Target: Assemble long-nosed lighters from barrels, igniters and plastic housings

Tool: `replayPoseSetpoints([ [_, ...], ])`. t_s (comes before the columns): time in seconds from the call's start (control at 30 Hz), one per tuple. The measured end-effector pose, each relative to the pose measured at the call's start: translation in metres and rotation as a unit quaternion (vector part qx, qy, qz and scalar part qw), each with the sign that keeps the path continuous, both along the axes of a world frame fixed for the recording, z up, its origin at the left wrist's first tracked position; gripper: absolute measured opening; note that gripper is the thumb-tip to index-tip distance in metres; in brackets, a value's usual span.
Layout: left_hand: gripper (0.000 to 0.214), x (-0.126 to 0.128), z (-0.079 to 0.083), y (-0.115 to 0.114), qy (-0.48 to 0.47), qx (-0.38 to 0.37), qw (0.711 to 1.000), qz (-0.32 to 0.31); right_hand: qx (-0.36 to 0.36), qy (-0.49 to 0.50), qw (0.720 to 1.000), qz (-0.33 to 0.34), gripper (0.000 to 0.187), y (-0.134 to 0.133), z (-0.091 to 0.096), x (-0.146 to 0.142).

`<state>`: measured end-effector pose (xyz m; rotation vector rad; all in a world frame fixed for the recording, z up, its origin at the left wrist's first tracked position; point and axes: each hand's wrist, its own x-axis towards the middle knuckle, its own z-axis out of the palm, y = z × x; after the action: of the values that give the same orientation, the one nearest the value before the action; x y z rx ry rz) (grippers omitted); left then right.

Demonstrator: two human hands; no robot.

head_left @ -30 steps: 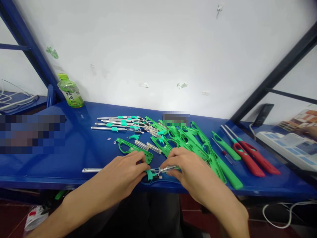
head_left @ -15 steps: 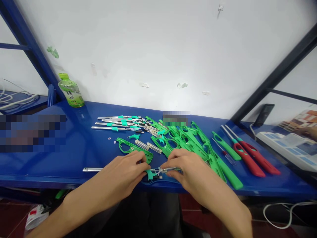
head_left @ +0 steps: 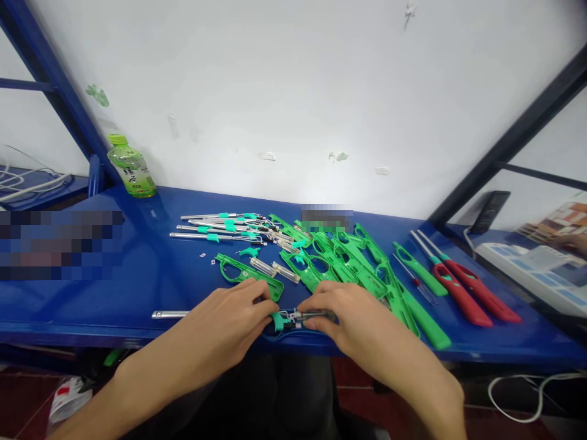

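Observation:
My left hand (head_left: 232, 321) rests near the front edge of the blue bench (head_left: 137, 287), fingers closed on a long metal lighter tube (head_left: 169, 315) that carries a teal trigger piece (head_left: 276, 321). My right hand (head_left: 342, 318) pinches a small clear and metal part (head_left: 308, 316) against that trigger end. An open green handle shell (head_left: 247, 276) lies just behind my left fingers. Two clear tubes (head_left: 274, 269) lie beside it.
A heap of green handle shells (head_left: 348, 260) lies behind my right hand. Several metal tubes with teal triggers (head_left: 220, 229) lie further back. Finished green (head_left: 419, 278) and red lighters (head_left: 463, 293) lie at right. A green bottle (head_left: 131, 168) stands back left. A white power strip (head_left: 532, 269) sits far right.
My right hand has slid slightly forward and down, bringing the small part closer along the trigger end. My left hand has stayed in place.

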<state>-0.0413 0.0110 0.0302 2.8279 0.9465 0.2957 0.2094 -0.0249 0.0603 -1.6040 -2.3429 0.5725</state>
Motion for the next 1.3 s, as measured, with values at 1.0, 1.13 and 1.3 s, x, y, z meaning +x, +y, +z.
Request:
replayPoseSetpoints([
  [1.0,0.028,0.012,0.001,-0.018,0.010,0.034,0.999,0.019,-0.038,0.048,0.994,-0.087,0.023,0.006,-0.008,0.001],
  [1.13,0.024,0.012,0.001,-0.018,0.012,0.030,0.999,0.013,-0.046,0.062,0.993,-0.088,0.023,0.007,-0.005,0.002],
  [1.3,0.024,0.012,0.001,-0.016,0.014,0.010,1.000,-0.002,-0.038,0.066,0.993,-0.086,0.023,0.006,-0.004,0.002],
])
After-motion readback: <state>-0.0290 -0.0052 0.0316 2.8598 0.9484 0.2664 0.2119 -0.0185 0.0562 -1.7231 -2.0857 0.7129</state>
